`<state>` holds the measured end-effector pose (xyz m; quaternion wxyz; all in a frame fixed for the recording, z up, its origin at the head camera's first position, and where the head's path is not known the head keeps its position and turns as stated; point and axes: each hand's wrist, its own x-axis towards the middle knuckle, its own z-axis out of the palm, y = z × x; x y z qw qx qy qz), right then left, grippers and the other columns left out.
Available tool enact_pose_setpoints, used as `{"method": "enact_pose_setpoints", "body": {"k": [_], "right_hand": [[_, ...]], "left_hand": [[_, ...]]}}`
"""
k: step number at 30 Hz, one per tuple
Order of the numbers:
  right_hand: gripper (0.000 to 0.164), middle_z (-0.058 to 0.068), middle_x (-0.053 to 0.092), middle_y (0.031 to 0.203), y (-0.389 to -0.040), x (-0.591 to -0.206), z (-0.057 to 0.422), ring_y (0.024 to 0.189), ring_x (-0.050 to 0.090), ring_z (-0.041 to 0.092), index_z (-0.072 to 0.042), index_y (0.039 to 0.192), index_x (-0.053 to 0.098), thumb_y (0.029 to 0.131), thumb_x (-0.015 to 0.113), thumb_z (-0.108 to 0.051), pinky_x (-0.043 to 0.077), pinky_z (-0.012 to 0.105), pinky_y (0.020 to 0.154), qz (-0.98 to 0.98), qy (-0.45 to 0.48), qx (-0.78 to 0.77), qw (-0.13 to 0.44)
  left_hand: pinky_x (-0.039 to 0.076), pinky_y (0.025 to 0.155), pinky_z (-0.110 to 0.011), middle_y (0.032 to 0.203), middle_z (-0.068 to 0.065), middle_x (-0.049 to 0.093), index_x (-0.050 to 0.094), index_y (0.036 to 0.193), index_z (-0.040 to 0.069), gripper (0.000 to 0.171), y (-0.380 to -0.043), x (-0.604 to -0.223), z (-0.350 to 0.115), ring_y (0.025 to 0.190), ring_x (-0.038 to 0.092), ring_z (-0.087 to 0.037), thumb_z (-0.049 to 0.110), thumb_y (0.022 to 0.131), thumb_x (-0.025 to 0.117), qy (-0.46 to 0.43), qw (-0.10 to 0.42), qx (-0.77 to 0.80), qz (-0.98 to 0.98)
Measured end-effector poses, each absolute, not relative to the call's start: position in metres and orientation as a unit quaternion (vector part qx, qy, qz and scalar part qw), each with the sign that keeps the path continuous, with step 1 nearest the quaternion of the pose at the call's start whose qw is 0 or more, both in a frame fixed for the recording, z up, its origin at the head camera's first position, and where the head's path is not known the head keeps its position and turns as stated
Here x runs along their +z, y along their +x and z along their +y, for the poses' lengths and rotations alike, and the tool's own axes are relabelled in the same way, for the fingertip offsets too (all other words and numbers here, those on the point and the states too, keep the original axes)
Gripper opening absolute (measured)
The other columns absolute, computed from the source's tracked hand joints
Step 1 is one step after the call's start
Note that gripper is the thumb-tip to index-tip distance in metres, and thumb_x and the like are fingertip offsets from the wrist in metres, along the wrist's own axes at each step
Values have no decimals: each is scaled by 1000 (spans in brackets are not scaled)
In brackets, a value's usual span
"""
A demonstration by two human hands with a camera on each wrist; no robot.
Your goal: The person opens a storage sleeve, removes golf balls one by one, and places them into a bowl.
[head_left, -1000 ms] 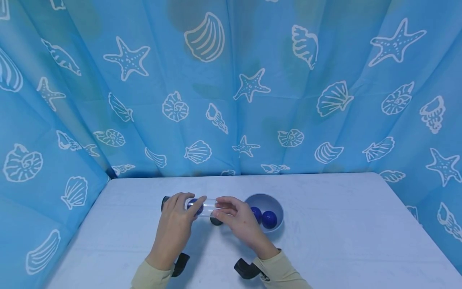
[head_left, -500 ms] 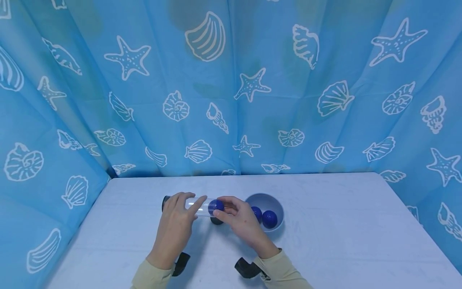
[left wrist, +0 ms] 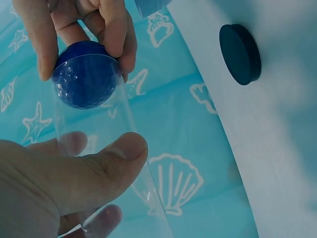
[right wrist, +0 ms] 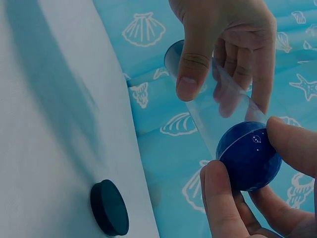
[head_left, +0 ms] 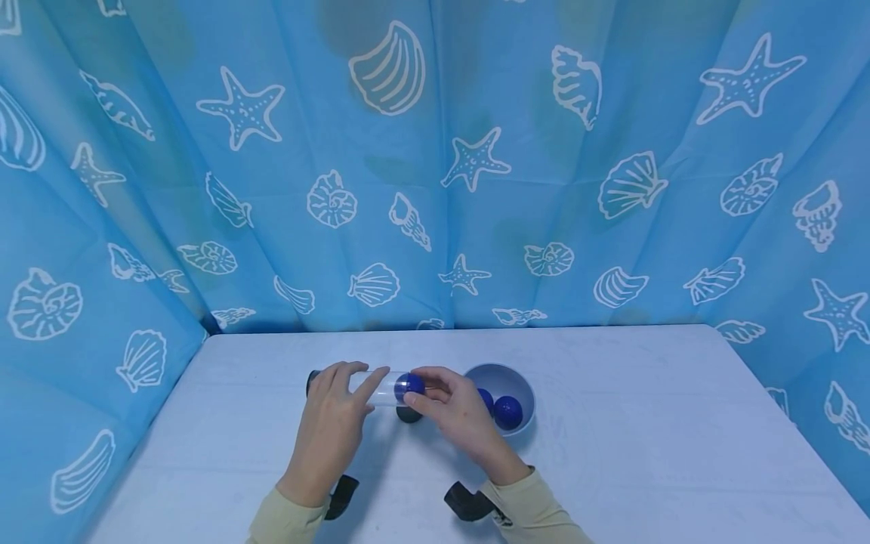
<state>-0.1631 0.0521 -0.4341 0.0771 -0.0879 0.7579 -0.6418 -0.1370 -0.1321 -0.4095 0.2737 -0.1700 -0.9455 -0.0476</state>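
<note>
My left hand (head_left: 333,408) grips a clear plastic tube (head_left: 383,388) from above, its thumb and fingers around the wall in the left wrist view. The tube lies nearly level over the table, a dark end (head_left: 312,380) at the left. At its right mouth sits a blue golf ball (right wrist: 249,156) with a dimpled surface, part inside the tube and part sticking out. My right hand (head_left: 451,408) pinches the exposed part of this ball between thumb and fingers. Below the tube, a round black cap (left wrist: 240,54) rests on the table.
A grey bowl (head_left: 499,372) holding blue balls (head_left: 508,412) stands just right of my right hand, partly hidden by it. The white-covered table (head_left: 646,431) runs back to a blue curtain (head_left: 435,227) with shell prints.
The golf ball has moved right along the tube, from beside my left hand to the mouth, and now sticks out. My right fingers have closed on it. The left hand has barely moved.
</note>
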Motion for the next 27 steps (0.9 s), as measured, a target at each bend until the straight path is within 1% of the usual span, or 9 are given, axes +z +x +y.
{"method": "enact_pose_setpoints", "body": {"k": [12, 18, 24, 27], "right_hand": [[53, 4, 61, 115, -165, -432, 56, 102, 59, 16, -17, 124, 56, 79, 70, -43, 51, 32, 86, 758, -88, -642, 70], [54, 3, 60, 117, -165, -430, 58, 105, 57, 17, -19, 123, 57, 78, 71, -45, 51, 32, 86, 761, -83, -640, 66], [53, 3, 59, 118, -165, -427, 61, 108, 55, 18, -18, 123, 56, 79, 71, -43, 50, 33, 88, 764, -78, -638, 62], [53, 3, 59, 118, -166, -426, 63, 108, 56, 18, -18, 124, 56, 79, 71, -42, 50, 32, 87, 765, -76, -637, 58]], "left_hand": [[38, 99, -48, 115, -12, 58, 58, 125, 21, 64, -138, -411, -132, 109, 49, -31, 12, 67, 83, -155, 269, -59, -949], [38, 98, -48, 115, -12, 58, 57, 126, 20, 65, -138, -411, -132, 109, 49, -30, 12, 67, 83, -152, 268, -61, -949], [41, 96, -47, 114, -12, 57, 56, 126, 19, 65, -138, -411, -132, 109, 50, -30, 11, 68, 83, -148, 270, -70, -949], [41, 95, -47, 115, -12, 57, 55, 126, 18, 65, -138, -411, -131, 109, 50, -30, 11, 68, 82, -145, 271, -75, -949]]}}
